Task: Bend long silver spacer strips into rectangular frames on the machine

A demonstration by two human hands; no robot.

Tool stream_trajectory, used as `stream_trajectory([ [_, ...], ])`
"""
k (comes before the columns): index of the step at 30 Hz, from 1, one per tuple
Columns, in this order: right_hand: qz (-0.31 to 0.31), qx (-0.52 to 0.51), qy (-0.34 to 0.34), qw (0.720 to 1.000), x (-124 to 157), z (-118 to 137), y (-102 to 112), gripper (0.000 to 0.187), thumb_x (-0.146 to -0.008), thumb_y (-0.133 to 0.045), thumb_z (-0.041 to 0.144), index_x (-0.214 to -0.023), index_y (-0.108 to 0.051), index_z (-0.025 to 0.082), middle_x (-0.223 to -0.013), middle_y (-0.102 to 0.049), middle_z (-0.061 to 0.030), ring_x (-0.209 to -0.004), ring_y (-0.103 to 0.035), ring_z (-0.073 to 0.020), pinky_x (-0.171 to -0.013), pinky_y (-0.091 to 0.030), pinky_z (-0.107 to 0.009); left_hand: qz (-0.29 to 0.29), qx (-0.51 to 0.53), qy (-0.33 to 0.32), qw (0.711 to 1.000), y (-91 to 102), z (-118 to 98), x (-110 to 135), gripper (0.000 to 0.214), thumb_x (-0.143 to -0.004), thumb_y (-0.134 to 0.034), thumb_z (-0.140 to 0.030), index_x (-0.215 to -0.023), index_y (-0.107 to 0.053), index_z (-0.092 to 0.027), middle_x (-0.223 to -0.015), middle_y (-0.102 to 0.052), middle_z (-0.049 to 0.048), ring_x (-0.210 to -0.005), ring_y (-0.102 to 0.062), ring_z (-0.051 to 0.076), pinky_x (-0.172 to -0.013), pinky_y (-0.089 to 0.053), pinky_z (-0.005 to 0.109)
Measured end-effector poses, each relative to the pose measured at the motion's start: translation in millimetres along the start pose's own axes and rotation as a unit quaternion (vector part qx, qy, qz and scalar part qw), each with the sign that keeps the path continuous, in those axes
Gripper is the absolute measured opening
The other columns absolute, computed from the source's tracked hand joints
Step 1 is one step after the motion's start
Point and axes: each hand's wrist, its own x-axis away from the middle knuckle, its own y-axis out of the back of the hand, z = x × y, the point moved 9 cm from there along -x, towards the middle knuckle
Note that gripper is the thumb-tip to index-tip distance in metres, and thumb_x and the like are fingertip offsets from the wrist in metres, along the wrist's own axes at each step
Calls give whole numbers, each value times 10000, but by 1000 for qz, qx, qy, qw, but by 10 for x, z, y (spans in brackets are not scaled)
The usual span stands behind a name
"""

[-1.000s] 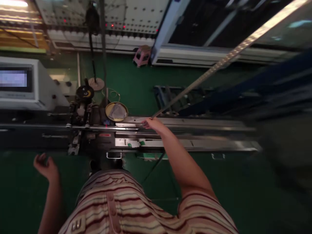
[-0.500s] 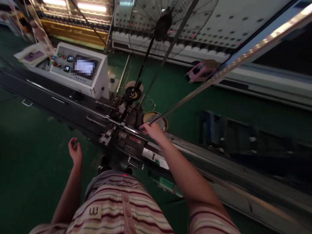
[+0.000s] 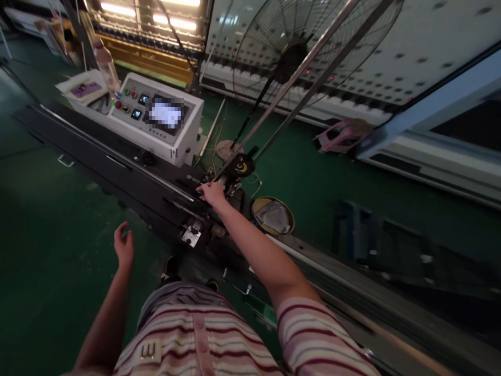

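The right hand (image 3: 211, 193) reaches out over a long, dark machine bench (image 3: 117, 167) that runs slantwise across the green floor (image 3: 47, 230). Its fingers close around the lower end of a thin, pale metal strip (image 3: 289, 83), a long, flat, straight bar with a dull shine that rises steeply from the hand toward the upper right, passing in front of the fan. The strip's lower end meets the bench at a cluster of small steel brackets and clamps, just beside a round black wheel (image 3: 241, 167) with a yellow mark on its face. A second, darker rod (image 3: 313, 89) runs nearly parallel just right of the strip.

The left hand (image 3: 123, 246) hangs free over the floor on the near side of the bench, fingers loosely curled and released, holding nothing.

Just right of the wheel, on the far side of the bench, sits a round shallow tin (image 3: 273, 215) with a brass-coloured rim and a crumpled grey cloth inside. Left of the wheel, a boxy white control console (image 3: 183, 141) stands behind the bench, with small coloured buttons. A large wire-caged fan (image 3: 289, 47) stands behind the wheel. The person wears a striped cream-and-maroon shirt (image 3: 203, 334).
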Motion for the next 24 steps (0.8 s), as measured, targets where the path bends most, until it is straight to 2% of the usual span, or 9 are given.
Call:
stream_trajectory([
  [3, -22, -75, -14, 997, -51, 149, -160, 338, -844, -461, 222, -897, -789, 163, -700, -719, -27, -668, -702, -149, -695, -584, -250, 46, -8, -25, 999, -230, -211, -303, 373, -873, -622, -310, -1236, -610, -229, -1290, -610, 119, -1241, -560, 252, -1023, -488, 421],
  [6, -22, -174, -29, 984, 57, 229, -103, 292, -826, -479, 220, -840, -764, 158, -662, -694, -18, -610, -682, -141, -607, -580, -238, 80, 51, -18, 995, -578, -474, -656, 505, -848, -667, -312, -1329, -537, -232, -1350, -583, 135, -1249, -554, 244, -1042, -477, 425],
  [9, -3, -259, -24, 966, 299, 278, 187, 247, -813, -504, 224, -791, -736, 143, -670, -706, -33, -600, -681, -138, -562, -564, -216, 114, 157, 50, 980, -1058, -733, -949, 674, -816, -712, -308, -1423, -426, -235, -1408, -547, 152, -1235, -575, 225, -1095, -441, 434],
  [12, 0, -298, -19, 955, 617, 223, 638, 241, -824, -525, 261, -789, -727, 134, -698, -726, -57, -635, -699, -143, -573, -566, -206, 199, 224, 138, 944, -1682, -1055, -978, 721, -838, -701, -323, -1470, -357, -283, -1455, -520, 130, -1256, -578, 215, -1078, -460, 421],
  [14, -13, -302, -20, 953, 846, 96, 969, 263, -850, -532, 313, -804, -723, 138, -733, -740, -67, -668, -710, -147, -613, -580, -217, 270, 255, 151, 916, -2083, -1370, -806, 779, -855, -688, -331, -1511, -268, -361, -1488, -492, 101, -1252, -592, 217, -974, -532, 374],
  [17, -38, -301, -24, 953, 1195, -226, 1423, 331, -894, -526, 412, -853, -720, 147, -795, -754, -82, -736, -728, -160, -673, -594, -239, 356, 295, 100, 881, -2549, -1911, -307, 971, -859, -697, -348, -1527, -9, -500, -1531, -439, 82, -1168, -655, 217, -791, -588, 284],
  [20, -76, -305, -36, 949, 1537, -694, 1812, 415, -920, -505, 504, -914, -712, 145, -849, -758, -105, -793, -738, -186, -703, -596, -263, 391, 309, 30, 867, -2854, -2358, 341, 1070, -869, -699, -385, -1492, 159, -526, -1523, -443, 107, -1087, -696, 213, -734, -601, 257],
  [22, -104, -300, -34, 948, 1763, -1021, 2083, 452, -925, -498, 539, -997, -707, 146, -914, -760, -119, -846, -740, -207, -743, -596, -292, 398, 315, 3, 862, -3023, -2579, 776, 1043, -888, -678, -383, -1499, 159, -504, -1515, -452, 124, -1061, -706, 211, -735, -606, 257],
  [24, -164, -285, -2, 944, 2027, -1309, 2515, 486, -925, -500, 548, -1162, -667, 159, -1035, -751, -129, -955, -730, -225, -821, -589, -328, 405, 318, -9, 857, -3191, -2752, 1180, 1017, -900, -663, -357, -1505, 144, -489, -1514, -453, 136, -1043, -713, 210, -719, -606, 248],
])
